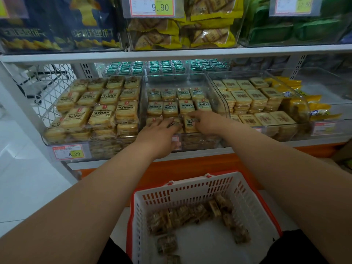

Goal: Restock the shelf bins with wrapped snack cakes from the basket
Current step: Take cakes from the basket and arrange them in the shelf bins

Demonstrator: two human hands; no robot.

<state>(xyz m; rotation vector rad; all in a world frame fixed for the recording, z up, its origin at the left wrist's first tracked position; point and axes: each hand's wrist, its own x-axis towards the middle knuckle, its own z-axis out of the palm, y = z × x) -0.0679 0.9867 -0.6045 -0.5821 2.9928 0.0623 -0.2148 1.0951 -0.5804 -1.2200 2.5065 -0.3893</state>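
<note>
A white and red basket (192, 189) is seen nearest the camera, below the forearms, with a scatter of wrapped snack cakes (192, 216) lying on its bottom. Both arms are extended over it to the shelf. The left hand (162, 133) is laid on the front row of packets in the middle bin (217, 92), fingers spread fairly flat. The right hand (202, 121) is placed just beside it, its fingertips curled onto the edge of one packet (189, 121) in that front row. The middle bin is only partly filled. Fuller bins are noted on either side, and a price tag (69, 152) is fixed below the left bin (55, 109).
</note>
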